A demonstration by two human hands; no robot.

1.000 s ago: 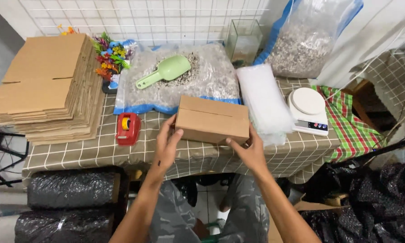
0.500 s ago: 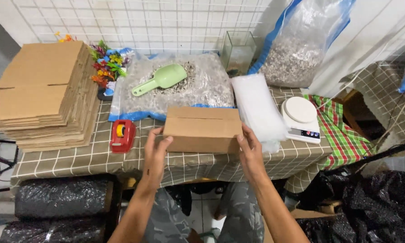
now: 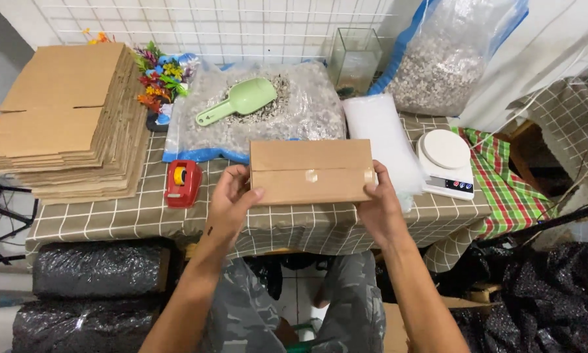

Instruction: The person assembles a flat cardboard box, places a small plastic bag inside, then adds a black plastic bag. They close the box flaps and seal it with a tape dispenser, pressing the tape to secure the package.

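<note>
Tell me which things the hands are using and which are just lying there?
In use:
cardboard box, taped shut
left hand on its left end
right hand on its right end

Just lying about:
red tape dispenser
stack of flat cartons
green scoop on a gravel bag
white kitchen scale
glass tank
</note>
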